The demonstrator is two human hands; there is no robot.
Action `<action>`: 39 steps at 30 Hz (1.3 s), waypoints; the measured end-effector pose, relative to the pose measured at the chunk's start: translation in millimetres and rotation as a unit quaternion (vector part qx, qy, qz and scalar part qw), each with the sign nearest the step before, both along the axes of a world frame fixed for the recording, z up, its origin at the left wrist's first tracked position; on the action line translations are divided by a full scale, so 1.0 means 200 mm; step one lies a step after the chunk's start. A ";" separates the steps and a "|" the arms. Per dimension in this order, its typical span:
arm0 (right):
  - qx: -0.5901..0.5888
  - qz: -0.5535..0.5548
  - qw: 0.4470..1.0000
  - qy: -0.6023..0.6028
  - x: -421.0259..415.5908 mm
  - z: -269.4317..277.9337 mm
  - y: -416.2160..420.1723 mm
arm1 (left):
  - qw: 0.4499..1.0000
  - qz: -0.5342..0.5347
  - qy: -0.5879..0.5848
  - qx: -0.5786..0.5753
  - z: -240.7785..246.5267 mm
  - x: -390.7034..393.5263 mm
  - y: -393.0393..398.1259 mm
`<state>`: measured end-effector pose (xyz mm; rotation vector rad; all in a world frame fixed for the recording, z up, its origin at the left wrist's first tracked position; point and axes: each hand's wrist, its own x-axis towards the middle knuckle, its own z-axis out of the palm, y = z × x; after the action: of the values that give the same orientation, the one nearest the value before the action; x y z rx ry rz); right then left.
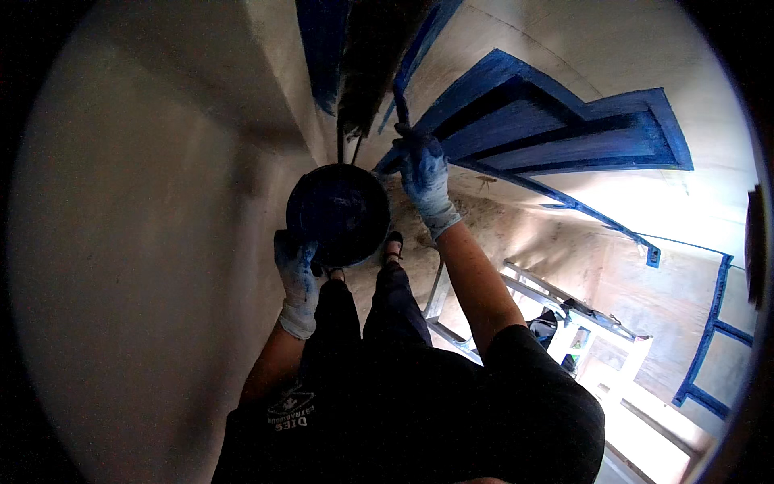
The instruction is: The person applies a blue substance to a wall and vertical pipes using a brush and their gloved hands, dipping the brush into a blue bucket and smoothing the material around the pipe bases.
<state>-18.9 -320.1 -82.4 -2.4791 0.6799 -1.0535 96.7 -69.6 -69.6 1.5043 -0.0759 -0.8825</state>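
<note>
My left hand [297, 266], in a paint-stained light glove, grips the rim of a round dark bucket [338, 212] at its near left side. The bucket's inside is dark with blue smears; how full it is cannot be told. My right hand [425, 172], gloved and heavily stained blue, is raised beside the wall, to the right of the bucket. Its fingers are closed around a slim dark tool that looks like a paintbrush, mostly hidden by the hand. Just past that hand, a large angular blue painted shape [617, 145] with darker bands covers part of the pale wall.
A dark vertical strip [378, 54] with blue borders rises ahead. Bare wall [139, 242] stands close on my left. Metal ladder parts [450, 336] and a white stepladder [632, 363] stand at right. Blue painted lines [719, 302] mark the far right wall. My feet are below the bucket.
</note>
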 end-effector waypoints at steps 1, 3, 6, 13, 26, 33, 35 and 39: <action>-0.011 0.009 1.000 0.003 0.00 -0.05 0.01 | 1.000 0.004 -0.009 0.013 0.00 0.00 0.00; -0.018 0.003 1.000 0.009 -0.01 -0.11 0.03 | 0.999 0.024 -0.021 -0.004 -0.02 -0.01 0.01; -0.001 -0.018 1.000 -0.012 -0.02 -0.09 0.04 | 0.999 0.026 -0.021 -0.031 -0.05 -0.01 0.03; -0.098 0.025 0.983 -0.150 -0.01 0.49 -0.04 | 0.996 -0.022 -0.087 -0.008 -0.10 0.02 0.07; -0.007 0.012 1.000 -0.024 0.01 -0.11 -0.05 | 0.988 -0.010 -0.153 0.021 -0.33 -0.11 0.16; 0.037 0.036 0.999 0.008 -0.02 -0.61 -0.02 | 0.996 0.074 0.052 -0.009 -0.30 -0.18 0.12; 0.047 0.036 0.998 0.004 -0.03 -0.67 -0.01 | 0.994 0.104 0.042 0.010 -0.31 -0.21 0.10; 0.172 0.043 0.982 -0.057 -0.06 -0.57 -0.02 | 0.992 0.119 0.032 -0.014 -0.38 -0.24 0.14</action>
<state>-30.0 -323.8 -197.3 -2.1156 0.6517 -0.9484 49.0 -41.4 -146.4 1.4244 0.1347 -0.7336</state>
